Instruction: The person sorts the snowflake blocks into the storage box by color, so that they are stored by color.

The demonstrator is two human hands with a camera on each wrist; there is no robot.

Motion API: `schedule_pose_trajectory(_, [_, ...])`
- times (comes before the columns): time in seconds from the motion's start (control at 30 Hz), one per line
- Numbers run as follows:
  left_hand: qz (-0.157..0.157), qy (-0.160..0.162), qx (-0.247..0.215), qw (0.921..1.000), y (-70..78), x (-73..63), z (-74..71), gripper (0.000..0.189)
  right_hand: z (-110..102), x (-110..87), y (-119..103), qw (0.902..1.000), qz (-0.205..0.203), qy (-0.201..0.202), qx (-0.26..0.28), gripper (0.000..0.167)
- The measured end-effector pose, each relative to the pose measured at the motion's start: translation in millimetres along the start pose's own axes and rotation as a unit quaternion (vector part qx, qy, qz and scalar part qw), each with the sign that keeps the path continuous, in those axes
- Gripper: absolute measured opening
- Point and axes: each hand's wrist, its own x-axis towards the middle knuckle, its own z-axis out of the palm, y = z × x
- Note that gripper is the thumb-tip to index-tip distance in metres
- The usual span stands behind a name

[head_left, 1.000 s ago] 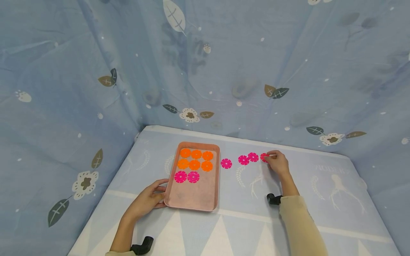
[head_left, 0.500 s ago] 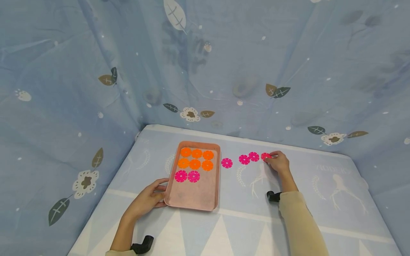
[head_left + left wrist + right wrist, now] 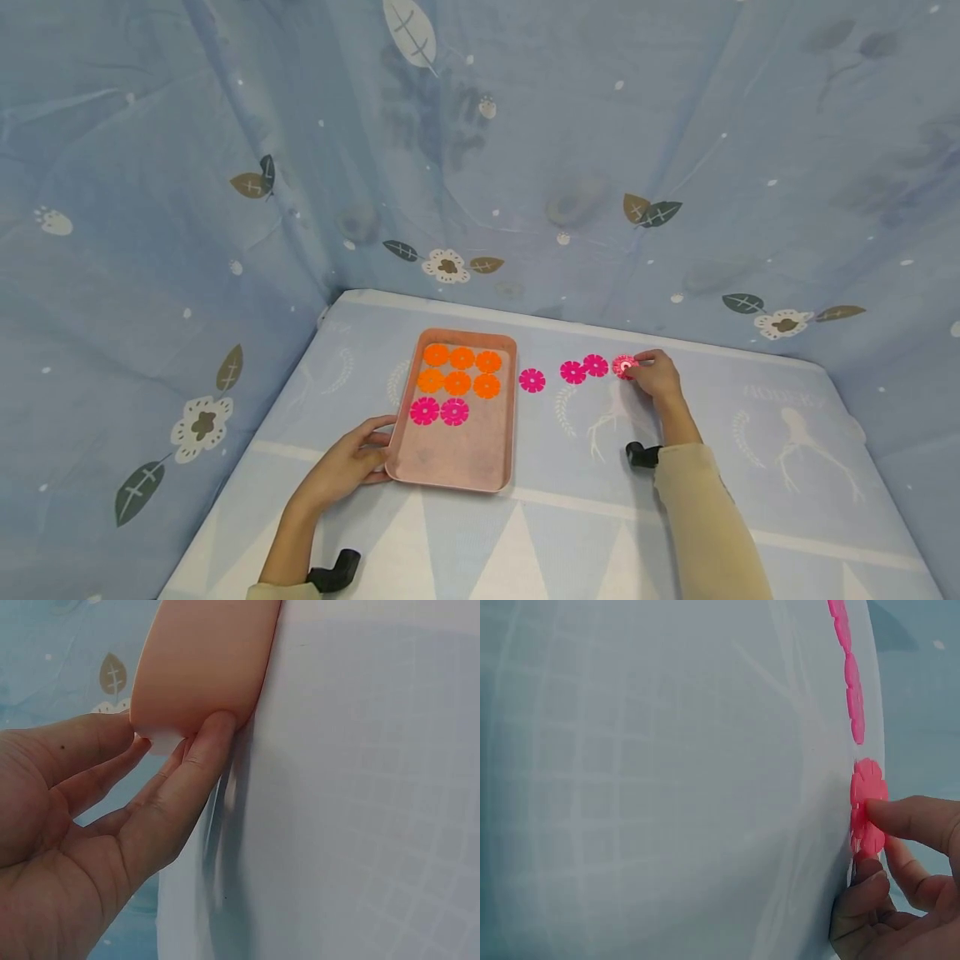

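Observation:
In the head view, my left hand (image 3: 345, 465) holds the near left corner of a shallow pink tray (image 3: 450, 458); in the left wrist view, its fingertips sit against the tray's outer wall (image 3: 206, 667). My right hand (image 3: 658, 382) pinches a pink notched building disc (image 3: 624, 366) at the right end of a line of discs. Close up, a fingertip lies on the face of this disc (image 3: 868, 787), which stands tilted above the cloth. Left of it, two pink discs (image 3: 596, 365) touch or overlap, and a single pink disc (image 3: 532, 381) lies nearer the tray.
Inside the tray, several orange discs (image 3: 457, 383) form two rows, with two pink discs (image 3: 454, 412) below them. A pale patterned cloth (image 3: 570, 517) covers the table. Blue printed curtains (image 3: 525, 167) stand behind and at the sides. Each wrist carries a black mount (image 3: 642, 455).
The right hand's disc has tilted and shows a lighter pattern on its face. The right hand has shifted very slightly right. My left hand and the tray keep their place.

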Motion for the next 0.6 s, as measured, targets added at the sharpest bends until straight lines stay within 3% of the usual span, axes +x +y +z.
schedule_pose_trajectory(0.37, [0.002,0.002,0.002,1.0000,-0.3,0.1,0.5,0.051,-6.5,-2.5,2.0,0.9941,0.015,-0.016,0.106,0.032])
schedule_pose_trajectory(0.6, [0.002,0.002,0.000,1.0000,0.1,-0.5,1.0,0.051,-5.2,-12.4,-7.1,0.9886,-0.020,-0.042,0.143,0.033])
